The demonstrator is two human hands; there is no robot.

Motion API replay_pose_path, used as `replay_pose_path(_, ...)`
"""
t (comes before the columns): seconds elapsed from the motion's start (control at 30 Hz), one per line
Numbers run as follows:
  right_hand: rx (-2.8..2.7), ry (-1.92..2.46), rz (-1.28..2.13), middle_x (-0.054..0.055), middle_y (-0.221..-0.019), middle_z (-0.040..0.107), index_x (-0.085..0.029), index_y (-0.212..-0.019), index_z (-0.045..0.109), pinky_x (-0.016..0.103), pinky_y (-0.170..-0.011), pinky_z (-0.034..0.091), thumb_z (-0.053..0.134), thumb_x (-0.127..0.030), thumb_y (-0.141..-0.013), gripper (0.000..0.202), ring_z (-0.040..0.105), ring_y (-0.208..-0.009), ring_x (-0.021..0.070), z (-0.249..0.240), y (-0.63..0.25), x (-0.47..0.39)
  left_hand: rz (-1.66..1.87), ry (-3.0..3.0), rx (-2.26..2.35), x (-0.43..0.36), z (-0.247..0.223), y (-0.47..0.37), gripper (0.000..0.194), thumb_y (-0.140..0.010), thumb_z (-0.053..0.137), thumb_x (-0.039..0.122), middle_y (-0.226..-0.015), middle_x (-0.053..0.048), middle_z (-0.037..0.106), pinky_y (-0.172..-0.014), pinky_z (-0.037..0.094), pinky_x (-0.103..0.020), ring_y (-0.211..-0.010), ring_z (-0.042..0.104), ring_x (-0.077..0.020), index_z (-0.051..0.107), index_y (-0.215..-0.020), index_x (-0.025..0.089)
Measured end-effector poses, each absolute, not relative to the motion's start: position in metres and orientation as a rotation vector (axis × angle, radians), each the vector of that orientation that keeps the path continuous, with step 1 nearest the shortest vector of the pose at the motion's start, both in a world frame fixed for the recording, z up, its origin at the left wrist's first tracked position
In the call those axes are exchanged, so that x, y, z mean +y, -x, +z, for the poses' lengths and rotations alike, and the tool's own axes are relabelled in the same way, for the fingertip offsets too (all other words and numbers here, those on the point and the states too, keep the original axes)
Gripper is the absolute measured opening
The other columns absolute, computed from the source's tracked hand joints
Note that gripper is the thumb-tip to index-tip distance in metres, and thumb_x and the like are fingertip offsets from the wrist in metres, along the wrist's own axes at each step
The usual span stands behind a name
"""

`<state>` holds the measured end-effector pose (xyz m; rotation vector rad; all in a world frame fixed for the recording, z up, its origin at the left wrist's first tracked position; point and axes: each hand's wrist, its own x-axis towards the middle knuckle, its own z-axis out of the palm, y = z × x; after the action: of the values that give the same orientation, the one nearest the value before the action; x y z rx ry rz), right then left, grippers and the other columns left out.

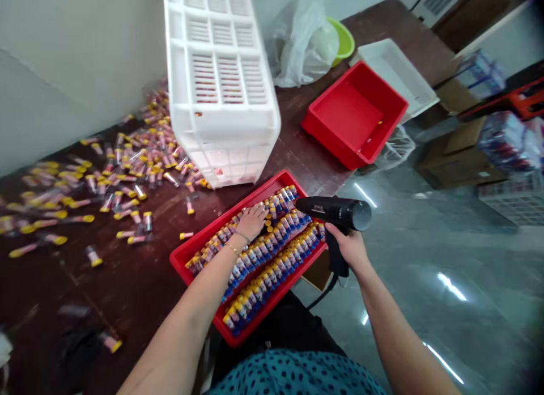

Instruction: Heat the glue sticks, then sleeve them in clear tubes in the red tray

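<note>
Head view: holding a black blower (335,212) by its handle in the right grip (351,247), closed, out over open floor (408,270). Laying the left grip (254,220) flat and spread on tubes (274,273) in the red tray (181,262), overhanging the tabletop (148,296) edge, with a white crate (223,126) near its far rim.

Location: appeared to be a small packing or assembly workshop. Evidence: a dark bench (140,293) carried a large scatter of near-identical yellow-capped tubes (147,220); many more yellow-capped pieces (266,247) sat in close rows in a red tray (233,339). A black handheld blower (327,211) was held at the tray's edge. Bulk containers noted: white slatted crate (238,131), red bin (329,135). Cardboard boxes (454,162) with plastic-wrapped goods stood beyond, on a glossy grey floor (408,315).
</note>
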<state>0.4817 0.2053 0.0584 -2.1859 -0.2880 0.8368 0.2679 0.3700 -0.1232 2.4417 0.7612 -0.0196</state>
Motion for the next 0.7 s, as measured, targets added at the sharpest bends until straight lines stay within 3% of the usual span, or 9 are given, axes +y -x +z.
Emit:
replay_pose_path(0.1,-0.239,2.186,0.882,0.009,-0.063,0.072,-0.014,-0.088,0.073,0.033,-0.046,0.05,0.076,-0.056,-0.065,0.048,0.064,-0.049,0.0236,0.06,-0.499,0.196,-0.074,-2.481,0.673,0.383,-0.13,-0.306,0.049,-0.094,0.043,0.028,-0.151,-0.008,0.047,-0.106,0.036,-0.054,-0.139,0.036,-0.0309,0.046,-0.143,0.027)
replay_pose_path(0.2,-0.261,2.175,0.917,0.008,-0.062,0.071,-0.014,-0.089,0.074,0.034,-0.049,0.051,0.076,-0.055,-0.067,0.047,0.064,-0.048,0.0235,0.059,-0.505,0.189,-0.165,-2.543,0.581,0.387,-0.132,-0.279,0.049,-0.095,0.041,0.031,-0.149,-0.011,0.048,-0.103,0.039,-0.054,-0.139,0.036,-0.0319,0.047,-0.143,0.026)
replay_pose_path(0.33,-0.273,2.07,1.076,0.007,-0.066,0.073,-0.014,-0.09,0.073,0.034,-0.052,0.052,0.074,-0.054,-0.07,0.044,0.066,-0.053,0.024,0.051,-0.499,0.192,-0.293,-2.592,0.415,0.387,-0.128,-0.195,0.04,-0.095,0.044,0.034,-0.139,-0.011,0.058,-0.11,0.032,-0.052,-0.136,0.042,-0.0303,0.062,-0.13,0.026)
replay_pose_path(0.43,-0.372,1.979,1.118,0.009,-0.081,0.076,-0.014,-0.095,0.073,0.036,-0.066,0.056,0.075,-0.049,-0.072,0.042,0.07,-0.07,0.0254,0.043,-0.495,0.203,-0.289,-2.586,0.427,0.392,-0.119,-0.171,0.036,-0.094,0.044,0.032,-0.13,-0.011,0.063,-0.11,0.034,-0.051,-0.133,0.045,-0.0304,0.068,-0.12,0.023)
replay_pose_path(0.57,-0.469,2.046,0.888,0.01,-0.098,0.076,-0.013,-0.097,0.074,0.038,-0.085,0.054,0.073,-0.045,-0.073,0.04,0.07,-0.09,0.0271,0.033,-0.509,0.218,-0.142,-2.608,0.559,0.411,-0.118,-0.251,0.039,-0.091,0.044,0.019,-0.132,-0.014,0.059,-0.109,0.036,-0.048,-0.133,0.044,-0.0297,0.063,-0.125,0.02)
replay_pose_path(0.7,-0.43,2.189,0.7,0.012,-0.096,0.076,-0.012,-0.093,0.075,0.039,-0.085,0.053,0.073,-0.047,-0.073,0.04,0.07,-0.091,0.0291,0.037,-0.544,0.218,-0.094,-2.645,0.581,0.42,-0.132,-0.39,0.044,-0.092,0.038,0.015,-0.141,-0.014,0.053,-0.107,0.036,-0.048,-0.135,0.04,-0.0294,0.055,-0.133,0.018)
